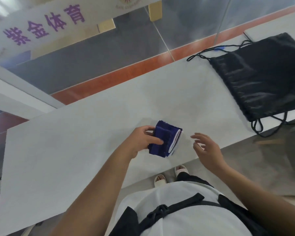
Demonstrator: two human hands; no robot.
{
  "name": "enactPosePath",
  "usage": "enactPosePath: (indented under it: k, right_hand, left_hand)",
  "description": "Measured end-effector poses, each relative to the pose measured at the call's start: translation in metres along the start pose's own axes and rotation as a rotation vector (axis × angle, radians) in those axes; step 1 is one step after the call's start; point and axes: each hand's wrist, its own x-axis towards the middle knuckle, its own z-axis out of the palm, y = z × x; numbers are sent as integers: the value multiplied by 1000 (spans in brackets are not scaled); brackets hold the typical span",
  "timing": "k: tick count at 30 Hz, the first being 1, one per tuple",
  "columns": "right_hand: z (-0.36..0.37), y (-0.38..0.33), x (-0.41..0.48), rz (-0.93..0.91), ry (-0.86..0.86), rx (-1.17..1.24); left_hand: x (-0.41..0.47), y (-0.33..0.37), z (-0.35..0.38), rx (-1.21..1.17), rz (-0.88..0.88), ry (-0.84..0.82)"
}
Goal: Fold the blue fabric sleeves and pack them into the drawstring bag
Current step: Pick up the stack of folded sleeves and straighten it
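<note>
The blue fabric sleeves [167, 137] form a compact folded stack with white edges showing on its right side, held just above the white table [75, 150]. My left hand [141, 142] grips the stack from its left, thumb on top. My right hand [206, 148] hovers to the right of the stack with fingers spread, holding nothing and not touching it. The black drawstring bag [262, 75] lies flat at the table's far right, its cords trailing at both ends.
The table's near edge runs diagonally just below my hands, with my feet and grey floor beyond it. Past the far edge are an orange floor stripe and a glass wall with purple lettering. A second white surface [271, 28] adjoins at the upper right.
</note>
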Motion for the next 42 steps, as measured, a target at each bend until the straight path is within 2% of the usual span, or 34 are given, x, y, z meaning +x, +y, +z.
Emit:
enactPosePath:
  k: [5,8,13,17,19,21,23,29,35,39,42]
  right_hand:
    - [-12,-3,-3,173,-53,122]
    - [-14,-7,4,353,-139,306]
    - [-2,-21,16,633,-301,573]
    - [21,-35,27,741,-355,655]
    - [31,-42,33,766,-342,689]
    - [38,-49,37,780,-301,737]
    - [41,-52,39,781,-254,756]
    - [40,-38,22,749,-153,678]
    - [21,3,-24,889,112,609]
    - [17,15,-49,881,71,923]
    - [17,20,-60,784,60,942]
  left_hand:
    - [42,27,7,127,-153,-121]
    - [55,29,10,199,-220,-142]
    - [63,28,24,301,-237,-56]
    - [62,23,27,513,-136,185]
    - [63,20,23,482,-189,202]
    - [64,17,17,364,-292,116]
    - [68,13,12,343,-335,22]
    - [68,12,27,370,-234,-80]
    - [73,-7,76,496,-144,-217]
    - [76,-22,95,603,-68,-268]
    - [74,-26,102,629,4,-305]
